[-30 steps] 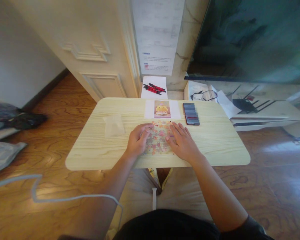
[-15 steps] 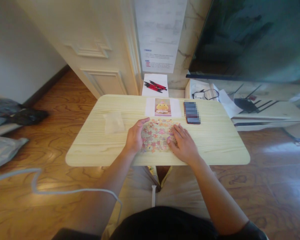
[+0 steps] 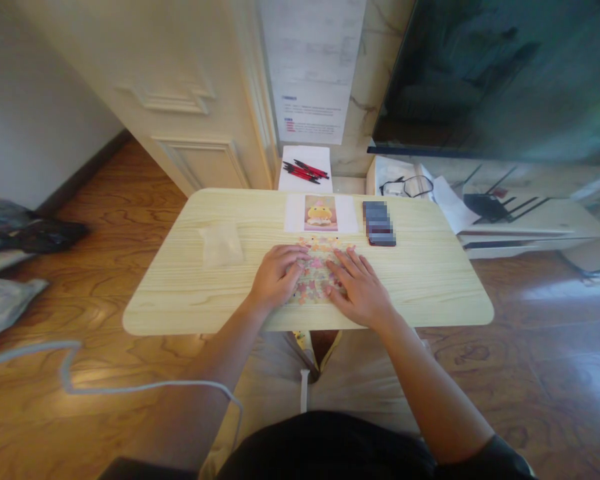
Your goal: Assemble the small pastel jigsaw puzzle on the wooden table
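Observation:
A heap of small pink, yellow and orange puzzle pieces point(image 3: 316, 275) lies in the middle of the light wooden table point(image 3: 430, 280). My left hand point(image 3: 278, 275) lies flat on the heap's left side, fingers spread. Over the right side my right hand point(image 3: 359, 285) also rests flat with its fingers apart. Neither hand grips a piece. Just beyond the heap sits a picture card point(image 3: 321, 213) showing a yellow chick on pink.
A dark phone point(image 3: 379, 223) lies right of the card. A clear plastic bag point(image 3: 221, 243) sits on the table's left part. Red and black pens point(image 3: 305, 171) rest on paper behind the table. Glasses point(image 3: 404, 187) lie on a low stand. A white cable point(image 3: 105, 387) crosses the floor.
My left hand has moved from the heap's left edge back on top of it, fingers flat. My right hand has slid slightly inward over the pieces.

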{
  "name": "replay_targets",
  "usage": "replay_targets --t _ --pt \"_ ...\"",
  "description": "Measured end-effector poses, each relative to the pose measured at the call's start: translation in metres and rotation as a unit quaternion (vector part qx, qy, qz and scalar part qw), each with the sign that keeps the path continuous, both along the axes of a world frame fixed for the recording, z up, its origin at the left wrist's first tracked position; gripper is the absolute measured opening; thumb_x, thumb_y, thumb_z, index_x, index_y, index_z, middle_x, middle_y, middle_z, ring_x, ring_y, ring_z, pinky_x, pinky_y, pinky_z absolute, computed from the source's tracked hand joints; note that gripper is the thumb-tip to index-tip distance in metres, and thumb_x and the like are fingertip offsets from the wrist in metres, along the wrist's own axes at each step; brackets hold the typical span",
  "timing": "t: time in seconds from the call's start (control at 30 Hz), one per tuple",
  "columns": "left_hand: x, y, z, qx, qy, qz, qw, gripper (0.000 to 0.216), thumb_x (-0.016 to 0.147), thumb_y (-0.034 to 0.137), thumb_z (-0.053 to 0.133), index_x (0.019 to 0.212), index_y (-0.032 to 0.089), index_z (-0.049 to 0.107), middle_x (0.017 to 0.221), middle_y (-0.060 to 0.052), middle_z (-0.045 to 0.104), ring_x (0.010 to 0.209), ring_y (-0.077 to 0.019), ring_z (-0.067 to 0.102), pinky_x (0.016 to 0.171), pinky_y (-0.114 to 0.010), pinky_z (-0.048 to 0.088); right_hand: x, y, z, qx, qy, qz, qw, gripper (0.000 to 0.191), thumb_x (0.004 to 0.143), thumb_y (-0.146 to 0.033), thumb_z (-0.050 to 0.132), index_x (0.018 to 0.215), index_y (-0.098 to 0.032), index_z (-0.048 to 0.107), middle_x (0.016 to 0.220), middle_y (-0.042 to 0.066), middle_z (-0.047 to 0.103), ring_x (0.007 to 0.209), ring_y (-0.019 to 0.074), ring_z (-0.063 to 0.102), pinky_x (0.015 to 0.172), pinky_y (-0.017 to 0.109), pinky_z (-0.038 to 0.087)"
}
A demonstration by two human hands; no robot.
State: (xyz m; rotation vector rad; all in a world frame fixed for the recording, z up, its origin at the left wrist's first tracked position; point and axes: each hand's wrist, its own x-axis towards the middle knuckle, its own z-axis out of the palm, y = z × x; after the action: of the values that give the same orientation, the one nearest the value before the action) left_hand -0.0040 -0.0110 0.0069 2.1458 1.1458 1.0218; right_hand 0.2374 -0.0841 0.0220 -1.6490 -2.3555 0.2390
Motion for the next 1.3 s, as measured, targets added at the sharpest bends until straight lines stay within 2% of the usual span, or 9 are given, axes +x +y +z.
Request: replay_targets --t 0.23,0.37,0.6,0.73,0.87,0.93,1.07,1.2,1.3 --pt "0.003 0.001 -0.004 -0.024 0.014 0.021 0.999 0.032 0.1 0.038 0.053 0.101 0.027 0.084 0.109 -0.003 0.082 0.111 -0.0266 0.072 0.109 -0.049 0.051 0.002 0.002 -0.003 0.004 0.028 -0.004 1.0 0.054 0.107 -0.048 0.05 0.152 -0.022 0.06 0.169 0.005 0.046 0.161 0.0272 0.034 0.133 0.049 0.026" --pt "-0.003 0.0 -0.004 -0.063 -0.108 0.065 0.99 0.04 0.102 0.042 0.045 0.104 0.023 0.081 0.113 -0.005 0.081 0.113 -0.0263 0.072 0.109 -0.046 0.052 0.004 0.002 -0.006 0.007 0.06 -0.011 0.998 0.055 0.105 -0.048 0.05 0.153 -0.023 0.059 0.167 0.006 0.049 0.159 0.0273 0.037 0.133 0.051 0.027" --pt "-0.013 0.007 -0.008 -0.131 -0.302 0.092 0.94 0.068 0.103 0.06 0.02 0.111 0.018 0.073 0.123 -0.013 0.079 0.123 -0.0283 0.072 0.112 -0.05 0.054 0.01 0.003 -0.012 0.027 0.118 -0.011 0.993 0.054 0.105 -0.048 0.051 0.151 -0.021 0.061 0.164 0.006 0.053 0.158 0.0259 0.04 0.133 0.05 0.03" --pt "-0.012 0.009 -0.009 -0.142 -0.344 0.068 0.926 0.073 0.102 0.067 0.021 0.115 0.018 0.075 0.128 -0.013 0.078 0.131 -0.0286 0.069 0.119 -0.05 0.048 0.012 0.005 -0.019 0.048 0.13 -0.009 0.99 0.054 0.104 -0.047 0.054 0.15 -0.02 0.062 0.163 0.008 0.054 0.156 0.0281 0.042 0.132 0.052 0.033" --pt "-0.011 0.01 -0.012 -0.147 -0.408 0.041 0.9 0.068 0.103 0.062 0.028 0.114 0.018 0.078 0.127 -0.011 0.079 0.129 -0.029 0.069 0.121 -0.051 0.045 0.013 0.007 -0.024 0.065 0.139 0.002 0.988 0.053 0.103 -0.047 0.058 0.148 -0.02 0.063 0.161 0.011 0.056 0.154 0.0324 0.045 0.13 0.056 0.037" --pt "-0.011 0.01 -0.015 -0.144 -0.393 0.053 0.907 0.062 0.103 0.059 0.033 0.115 0.019 0.079 0.127 -0.01 0.079 0.13 -0.0293 0.069 0.121 -0.052 0.045 0.014 0.007 -0.025 0.066 0.145 0.003 0.987 0.053 0.102 -0.046 0.06 0.149 -0.022 0.063 0.16 0.011 0.056 0.154 0.0335 0.046 0.13 0.057 0.037" --pt "-0.014 0.007 -0.016 -0.136 -0.299 0.076 0.942 0.056 0.104 0.057 0.038 0.124 0.024 0.077 0.139 -0.007 0.074 0.138 -0.0295 0.064 0.123 -0.053 0.043 0.014 0.008 -0.025 0.067 0.16 0.0 0.985 0.053 0.101 -0.043 0.062 0.15 -0.024 0.062 0.16 0.009 0.057 0.154 0.0334 0.046 0.129 0.057 0.038" --pt "-0.025 -0.003 -0.004 -0.14 -0.239 0.056 0.959 0.055 0.107 0.055 0.036 0.137 0.024 0.071 0.147 -0.007 0.069 0.141 -0.0289 0.061 0.123 -0.052 0.043 0.014 0.009 -0.026 0.066 0.163 -0.003 0.984 0.054 0.101 -0.043 0.063 0.151 -0.023 0.062 0.16 0.01 0.057 0.155 0.0336 0.045 0.13 0.057 0.038" --pt "-0.035 -0.009 0.005 -0.093 -0.125 0.037 0.987 0.049 0.105 0.053 0.051 0.142 0.025 0.068 0.153 -0.006 0.065 0.145 -0.0291 0.057 0.128 -0.051 0.039 0.013 0.009 -0.025 0.065 0.153 0.003 0.986 0.056 0.1 -0.046 0.064 0.151 -0.024 0.062 0.161 0.01 0.056 0.157 0.036 0.041 0.129 0.061 0.037"
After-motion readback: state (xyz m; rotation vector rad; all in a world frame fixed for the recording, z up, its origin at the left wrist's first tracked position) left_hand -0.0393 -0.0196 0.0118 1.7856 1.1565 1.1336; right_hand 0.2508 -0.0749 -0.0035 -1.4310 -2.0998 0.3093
